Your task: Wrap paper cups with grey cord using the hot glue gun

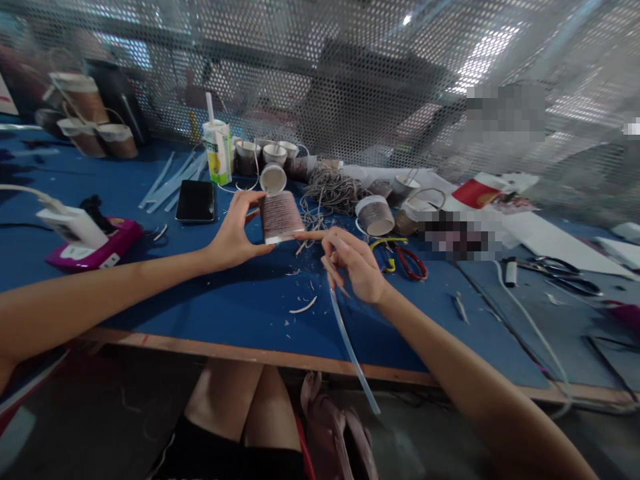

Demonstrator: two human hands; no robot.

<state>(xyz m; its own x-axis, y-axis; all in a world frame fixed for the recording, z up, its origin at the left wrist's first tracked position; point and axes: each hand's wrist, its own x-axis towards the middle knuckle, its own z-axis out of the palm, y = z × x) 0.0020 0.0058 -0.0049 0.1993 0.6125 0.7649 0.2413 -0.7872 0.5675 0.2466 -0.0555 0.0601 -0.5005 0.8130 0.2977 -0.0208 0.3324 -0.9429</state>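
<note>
My left hand [239, 230] grips a paper cup [281, 215] wrapped in brown cord, thumb at its lower end and fingers near its upper end. The cup's white rim faces down toward me. At that rim rests the outstretched index finger of my right hand [353, 263]. The other right fingers are curled round a translucent glue stick [353, 350], which hangs down past the table's front edge. Just behind the held cup is another small cup [273, 179], its pale round end showing.
Tangled grey cord [334, 189] and several cord-wrapped cups [375, 216] lie behind my hands. Red-and-yellow-handled pliers [411, 262] are to the right, scissors [565, 270] farther right. On the left are a phone [195, 201], loose glue sticks [170, 183], a drink carton [217, 152] and a purple power strip [95, 247].
</note>
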